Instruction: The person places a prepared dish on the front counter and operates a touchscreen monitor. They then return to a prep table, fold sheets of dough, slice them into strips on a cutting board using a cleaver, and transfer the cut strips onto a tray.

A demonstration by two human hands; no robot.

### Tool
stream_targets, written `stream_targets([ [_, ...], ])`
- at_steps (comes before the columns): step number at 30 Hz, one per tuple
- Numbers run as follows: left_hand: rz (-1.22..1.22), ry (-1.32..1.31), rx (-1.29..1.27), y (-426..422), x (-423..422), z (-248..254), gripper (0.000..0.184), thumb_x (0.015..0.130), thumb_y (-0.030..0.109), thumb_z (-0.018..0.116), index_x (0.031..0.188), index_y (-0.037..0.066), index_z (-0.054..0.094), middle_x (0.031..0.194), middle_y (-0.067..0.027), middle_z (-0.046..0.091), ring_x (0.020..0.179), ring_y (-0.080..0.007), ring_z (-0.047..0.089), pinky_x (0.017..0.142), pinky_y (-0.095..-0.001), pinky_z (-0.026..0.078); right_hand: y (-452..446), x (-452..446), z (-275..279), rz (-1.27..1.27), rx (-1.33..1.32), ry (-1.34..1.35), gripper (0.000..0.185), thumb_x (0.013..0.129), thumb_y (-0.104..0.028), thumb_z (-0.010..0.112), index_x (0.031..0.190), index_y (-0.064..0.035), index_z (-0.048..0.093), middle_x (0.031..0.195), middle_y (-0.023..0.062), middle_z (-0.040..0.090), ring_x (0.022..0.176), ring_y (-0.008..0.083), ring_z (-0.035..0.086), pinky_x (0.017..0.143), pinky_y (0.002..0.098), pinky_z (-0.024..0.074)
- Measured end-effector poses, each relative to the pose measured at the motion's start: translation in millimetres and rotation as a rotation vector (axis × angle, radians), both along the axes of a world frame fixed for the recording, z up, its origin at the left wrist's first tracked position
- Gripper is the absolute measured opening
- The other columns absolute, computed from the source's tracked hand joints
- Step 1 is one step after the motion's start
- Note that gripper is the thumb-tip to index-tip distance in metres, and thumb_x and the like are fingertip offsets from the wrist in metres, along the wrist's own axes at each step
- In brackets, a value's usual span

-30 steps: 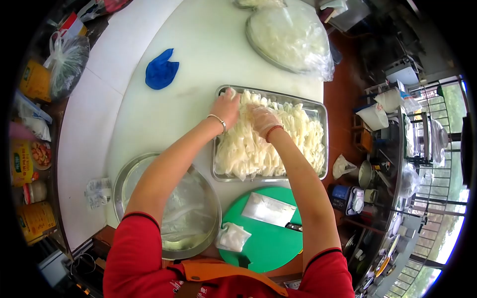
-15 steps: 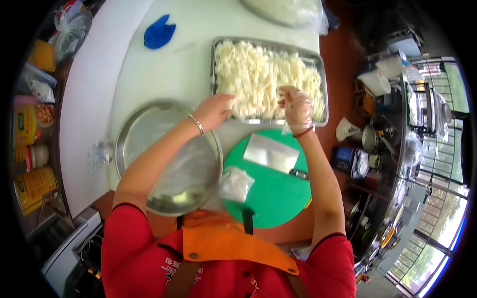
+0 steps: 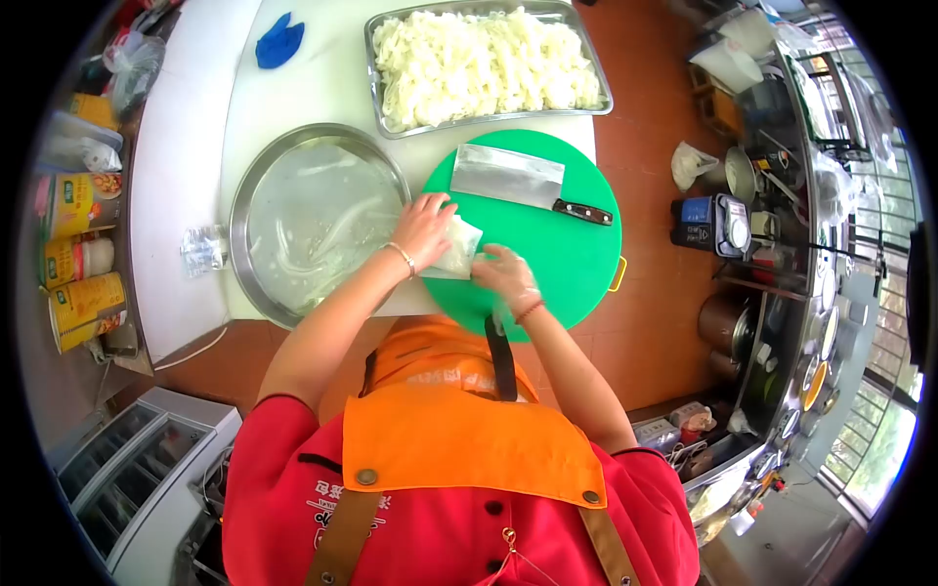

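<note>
A small white packet [image 3: 459, 248], perhaps plastic, lies at the left edge of a round green cutting board [image 3: 557, 273]. My bare left hand [image 3: 423, 230], with a bracelet at the wrist, grips its left side; the fingertips are partly hidden. On the packet's right edge, my right hand [image 3: 508, 275], in a clear plastic glove, has its fingers closed. Above them on the board rests a cleaver [image 3: 508, 177], its dark handle to the right. A wide round metal pan [image 3: 247, 244] stands left of the board, wet inside, partly under my left forearm.
At the back, a rectangular metal tray [image 3: 489, 117] is heaped with pale sliced strips [image 3: 479, 63]. A blue crumpled item [image 3: 279, 42] lies on the white table [image 3: 322, 93]. Beyond the right edge are the red floor [image 3: 645, 322] and crowded shelves; a kitchen scale [image 3: 731, 227] stands there.
Both hands have left the tray's front edge and come down to the packet on the board, closing on it. The whole view has shifted, so tray and board appear higher.
</note>
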State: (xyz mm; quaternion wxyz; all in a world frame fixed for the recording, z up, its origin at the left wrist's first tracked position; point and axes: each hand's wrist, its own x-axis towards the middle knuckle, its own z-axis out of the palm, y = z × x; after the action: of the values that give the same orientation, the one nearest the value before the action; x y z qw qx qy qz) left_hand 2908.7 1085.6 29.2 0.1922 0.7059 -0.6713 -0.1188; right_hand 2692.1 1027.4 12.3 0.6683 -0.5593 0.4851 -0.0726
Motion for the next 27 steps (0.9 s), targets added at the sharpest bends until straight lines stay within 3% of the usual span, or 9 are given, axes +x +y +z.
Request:
stream_targets([
  [3, -0.097, -0.161, 0.240, -25.2, 10.2, 17.2, 0.029, 0.078, 0.021, 0.072, 0.102, 0.010, 0.062, 0.106, -0.0082, 0.061, 0.106, -0.0267, 0.054, 0.089, -0.0405, 0.043, 6.0, 35.3, -3.3, 0.176, -0.431, 0.272, 0.046, 0.078, -0.018, 0.069, 0.121, -0.0034, 0.061, 0.103, 0.0202, 0.068, 0.098, 0.0351, 0.065, 0.087, 0.0406, 0.0513],
  [4, -0.111, -0.194, 0.189, -22.8, 10.2, 14.8, 0.024, 0.078, 0.022, 0.071, 0.097, 0.010, 0.061, 0.100, -0.0072, 0.062, 0.103, -0.0263, 0.055, 0.086, -0.0399, 0.042, 8.1, 41.9, -2.1, 0.144, -0.356, 0.262, 0.045, 0.075, -0.011, 0.067, 0.119, -0.0031, 0.061, 0.106, 0.0224, 0.066, 0.102, 0.0379, 0.063, 0.090, 0.0433, 0.0492],
  [7, -0.129, -0.266, 0.085, -12.7, 19.5, -2.4, 0.016, 0.079, 0.022, 0.068, 0.085, 0.011, 0.060, 0.088, -0.0058, 0.063, 0.093, -0.0257, 0.058, 0.082, -0.0393, 0.042, 10.7, 45.3, 2.0, 0.252, -0.625, 0.356, 0.049, 0.077, -0.016, 0.065, 0.124, -0.0021, 0.057, 0.110, 0.0195, 0.067, 0.102, 0.0338, 0.064, 0.089, 0.0403, 0.0500],
  [10, -0.091, -0.238, 0.125, -3.7, 26.2, -2.8, 0.011, 0.078, 0.019, 0.065, 0.082, 0.010, 0.061, 0.084, -0.0069, 0.063, 0.090, -0.0266, 0.059, 0.080, -0.0409, 0.044, 10.7, 50.9, -6.6, 0.148, -0.724, 0.153, 0.046, 0.078, -0.007, 0.062, 0.124, -0.0020, 0.058, 0.110, 0.0219, 0.065, 0.103, 0.0376, 0.062, 0.090, 0.0425, 0.0490],
  [15, -0.017, -0.136, 0.377, 10.4, 33.9, 2.8, 0.007, 0.077, 0.015, 0.062, 0.081, 0.009, 0.060, 0.085, -0.0075, 0.063, 0.091, -0.0279, 0.059, 0.077, -0.0434, 0.046, 4.9, 53.3, -13.4, 0.162, -0.806, 0.119, 0.043, 0.080, -0.003, 0.061, 0.122, -0.0015, 0.058, 0.111, 0.0231, 0.064, 0.105, 0.0380, 0.061, 0.092, 0.0428, 0.0481],
  [18, 0.060, -0.218, 0.258, 9.1, 42.0, 4.1, 0.013, 0.078, 0.017, 0.064, 0.085, 0.007, 0.060, 0.090, -0.0092, 0.064, 0.095, -0.0292, 0.059, 0.082, -0.0435, 0.047, -4.4, 56.7, -11.7, 0.090, -0.815, 0.159, 0.042, 0.080, -0.006, 0.062, 0.121, -0.0017, 0.059, 0.112, 0.0232, 0.065, 0.105, 0.0376, 0.062, 0.092, 0.0428, 0.0483],
  [21, -0.021, -0.108, -0.116, -3.5, 31.8, 2.5, 0.020, 0.078, 0.020, 0.066, 0.093, 0.006, 0.062, 0.094, -0.0106, 0.064, 0.104, -0.0298, 0.058, 0.087, -0.0431, 0.047, -11.8, 66.4, 2.5, 0.135, -0.687, 0.280, 0.043, 0.079, -0.012, 0.064, 0.121, -0.0019, 0.060, 0.110, 0.0232, 0.065, 0.105, 0.0369, 0.062, 0.092, 0.0427, 0.0484],
  [24, -0.067, -0.083, 0.122, -18.5, 19.0, 1.6, 0.026, 0.079, 0.023, 0.068, 0.098, 0.006, 0.063, 0.099, -0.0111, 0.064, 0.111, -0.0294, 0.056, 0.093, -0.0423, 0.046, -12.8, 76.4, 5.6, 0.130, -0.568, 0.321, 0.043, 0.078, -0.018, 0.066, 0.118, -0.0024, 0.061, 0.107, 0.0236, 0.067, 0.103, 0.0369, 0.063, 0.090, 0.0429, 0.0490],
  [27, -0.092, -0.173, 0.577, -42.3, 18.0, 3.0, 0.025, 0.080, 0.025, 0.067, 0.099, 0.008, 0.063, 0.100, -0.0102, 0.065, 0.111, -0.0295, 0.056, 0.093, -0.0431, 0.046, -14.0, 81.6, 3.7, 0.139, -0.461, 0.370, 0.040, 0.077, -0.022, 0.067, 0.112, -0.0033, 0.062, 0.103, 0.0244, 0.067, 0.100, 0.0375, 0.064, 0.089, 0.0437, 0.0498],
])
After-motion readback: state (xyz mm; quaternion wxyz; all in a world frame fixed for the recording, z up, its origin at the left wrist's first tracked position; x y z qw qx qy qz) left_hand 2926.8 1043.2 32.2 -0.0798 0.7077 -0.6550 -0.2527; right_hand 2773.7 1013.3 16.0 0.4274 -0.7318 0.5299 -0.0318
